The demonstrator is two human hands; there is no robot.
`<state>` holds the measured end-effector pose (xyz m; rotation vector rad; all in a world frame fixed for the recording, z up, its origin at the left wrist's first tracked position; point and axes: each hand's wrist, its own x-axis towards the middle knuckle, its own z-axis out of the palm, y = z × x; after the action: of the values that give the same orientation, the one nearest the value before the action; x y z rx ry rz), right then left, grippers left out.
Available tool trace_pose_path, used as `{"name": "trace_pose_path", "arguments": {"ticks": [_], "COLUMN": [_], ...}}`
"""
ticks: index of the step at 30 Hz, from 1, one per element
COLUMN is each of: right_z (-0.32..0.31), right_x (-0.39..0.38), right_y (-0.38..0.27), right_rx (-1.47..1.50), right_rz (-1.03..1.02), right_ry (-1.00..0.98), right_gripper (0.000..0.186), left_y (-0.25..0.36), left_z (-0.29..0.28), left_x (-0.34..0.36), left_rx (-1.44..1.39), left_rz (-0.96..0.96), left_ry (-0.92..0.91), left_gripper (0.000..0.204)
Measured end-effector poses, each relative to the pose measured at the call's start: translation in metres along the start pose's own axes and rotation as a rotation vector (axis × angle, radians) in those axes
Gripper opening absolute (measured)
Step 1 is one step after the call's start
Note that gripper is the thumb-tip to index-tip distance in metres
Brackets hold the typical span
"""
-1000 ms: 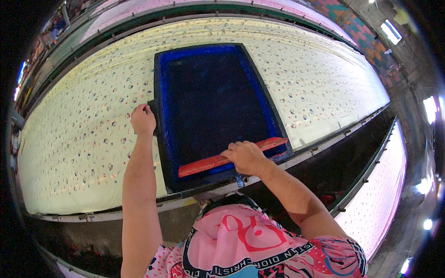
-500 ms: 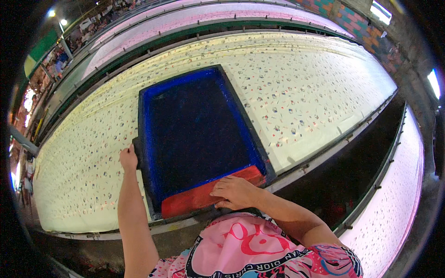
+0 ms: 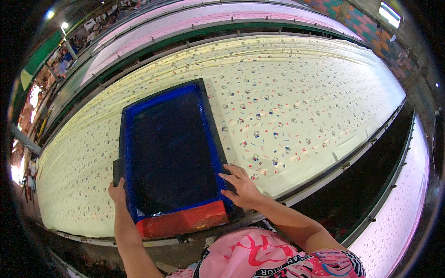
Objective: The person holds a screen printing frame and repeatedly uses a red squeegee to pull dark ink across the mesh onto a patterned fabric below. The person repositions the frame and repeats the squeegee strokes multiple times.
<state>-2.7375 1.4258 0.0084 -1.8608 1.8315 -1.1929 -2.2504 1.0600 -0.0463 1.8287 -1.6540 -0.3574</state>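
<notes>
A rectangular screen frame [image 3: 169, 148] with dark mesh, blue inner border and black rim lies on long cream fabric [image 3: 301, 116] printed with small scattered motifs. A wide red squeegee [image 3: 181, 221] rests inside its near end. My left hand [image 3: 118, 192] grips the black side piece on the frame's left edge, its fingertips partly hidden. My right hand [image 3: 238, 187] has its fingers spread at the frame's right edge, near the lower corner, fingertips at the rim.
A rail [image 3: 347, 166] runs along the near table edge. Pink-white tables [image 3: 176, 19] stretch beyond the far side, and another printed table [image 3: 398, 208] lies at right. A grey pole [image 3: 26, 140] and clutter stand at left; a patchwork-coloured block wall is at upper right.
The frame has shifted left along the fabric with my left hand on it, uncovering printed fabric at its right. My right hand has left the squeegee for the frame's right rim.
</notes>
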Motion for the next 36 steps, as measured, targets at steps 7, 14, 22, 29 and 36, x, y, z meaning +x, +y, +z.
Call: {"name": "trace_pose_path", "arguments": {"ticks": [7, 14, 22, 29, 36], "right_z": [0.043, 0.050, 0.055, 0.027, -0.090], "right_x": [0.012, 0.009, 0.005, 0.024, 0.037], "right_y": [0.023, 0.024, 0.024, 0.002, 0.052], "right_rx": [0.171, 0.409, 0.901, 1.165, 0.995], "right_rz": [0.129, 0.313, 0.481, 0.577, 0.501], "right_ry": [0.130, 0.250, 0.452, 0.449, 0.335], "right_gripper": [0.065, 0.049, 0.037, 0.053, 0.059], "left_y": [-0.002, -0.023, -0.024, -0.002, 0.100], "left_z": [0.001, -0.009, -0.011, -0.005, 0.013], "left_x": [0.003, 0.001, 0.002, 0.008, -0.041], "left_rx": [-0.158, -0.222, -0.386, -0.398, -0.575], "left_rz": [0.000, -0.062, -0.099, -0.189, -0.264], "left_ry": [-0.086, -0.165, -0.232, -0.158, -0.233], "left_gripper": [0.037, 0.037, 0.038, 0.037, 0.027]}}
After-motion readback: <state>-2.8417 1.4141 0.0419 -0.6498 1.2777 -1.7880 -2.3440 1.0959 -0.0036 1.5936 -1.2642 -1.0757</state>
